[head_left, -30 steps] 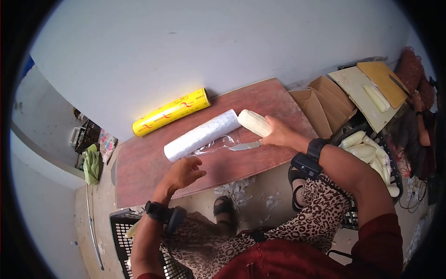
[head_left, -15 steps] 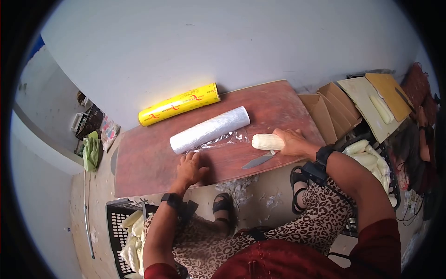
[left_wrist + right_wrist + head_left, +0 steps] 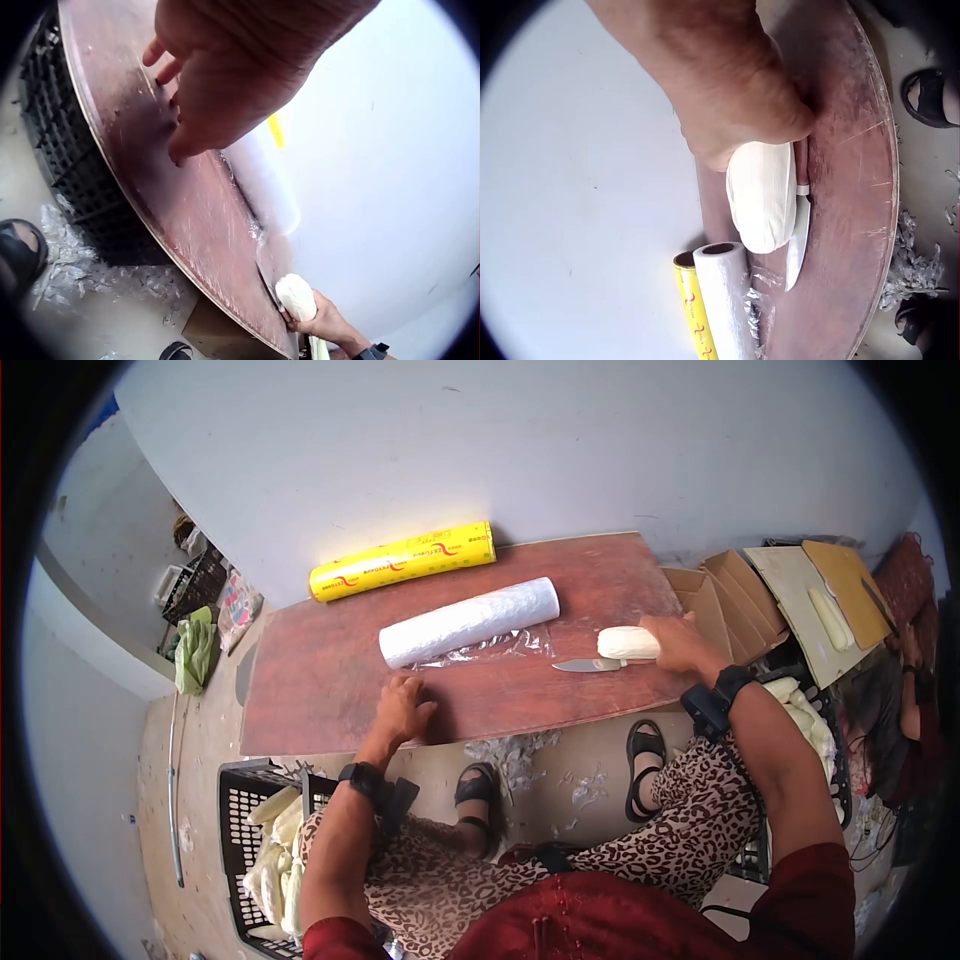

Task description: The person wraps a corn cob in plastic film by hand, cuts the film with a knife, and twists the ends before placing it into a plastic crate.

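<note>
In my right hand I grip a pale ear of corn over the right part of the red-brown table. Beside the corn is a knife, blade pointing left; its brown handle runs under my right hand, and I cannot tell whether that hand holds it too. My left hand is at the table's front part, fingers loosely bent and holding nothing. Just beyond its fingertips lies a roll of clear plastic film, with a loose crinkled flap along its near side.
A yellow printed roll lies at the table's back edge by the wall. Black crates of pale corn stand on both sides of my legs. Right of the table are an open cardboard box and boards bearing one ear. Film scraps litter the floor.
My left hand has come down from above to the table front. My right hand has shifted right with the corn, which turned from slanted to level. The knife has moved right and swung its angle.
</note>
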Demonstrator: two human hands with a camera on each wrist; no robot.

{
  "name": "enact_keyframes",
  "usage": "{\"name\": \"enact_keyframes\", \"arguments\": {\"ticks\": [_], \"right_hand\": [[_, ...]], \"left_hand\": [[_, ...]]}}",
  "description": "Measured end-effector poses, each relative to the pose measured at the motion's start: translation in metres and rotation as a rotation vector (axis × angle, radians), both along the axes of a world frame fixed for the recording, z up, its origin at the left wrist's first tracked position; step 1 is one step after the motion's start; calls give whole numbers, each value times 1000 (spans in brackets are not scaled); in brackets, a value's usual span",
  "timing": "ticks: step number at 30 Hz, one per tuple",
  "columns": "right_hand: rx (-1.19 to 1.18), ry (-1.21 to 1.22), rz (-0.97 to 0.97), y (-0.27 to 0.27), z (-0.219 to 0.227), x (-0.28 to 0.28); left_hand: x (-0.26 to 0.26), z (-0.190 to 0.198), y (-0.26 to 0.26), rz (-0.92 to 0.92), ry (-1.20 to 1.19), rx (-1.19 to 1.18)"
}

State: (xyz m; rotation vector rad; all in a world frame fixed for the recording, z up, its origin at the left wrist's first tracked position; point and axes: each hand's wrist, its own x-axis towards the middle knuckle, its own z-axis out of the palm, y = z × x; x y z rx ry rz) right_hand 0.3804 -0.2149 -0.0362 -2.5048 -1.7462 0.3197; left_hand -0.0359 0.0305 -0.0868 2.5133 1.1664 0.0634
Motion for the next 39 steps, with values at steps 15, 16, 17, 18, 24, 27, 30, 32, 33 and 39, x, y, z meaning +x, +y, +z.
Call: {"name": "enact_keyframes", "arguments": {"ticks": [15,16,17,18,24,27,30,32,33,39], "right_hand": [[182,152,-52,18,33,-20],[186,144,-49,21,30,-19],[191,136,-47,24,28,-18],[196,129,-44,27,28,-19],[204,152,-36,41,29,-27],[246,196,-1,51,30,-34],[252,175,18,59,34,-47],[271,237,19,63,36,-55],[283,267,21,66,38,-59],[274,366,21,75,49,-77]], "left_hand": [[21,12,-12,45,41,48],[22,10,-12,52,46,67],[22,7,-11,59,52,85],[23,8,-11,57,57,96],[10,-1,-12,20,-27,160],[5,-4,-13,-1,-147,171],[6,2,-13,53,-341,96],[13,5,-12,157,-502,-40],[17,10,-11,224,-488,-76],[46,22,-7,404,-333,0]]}}
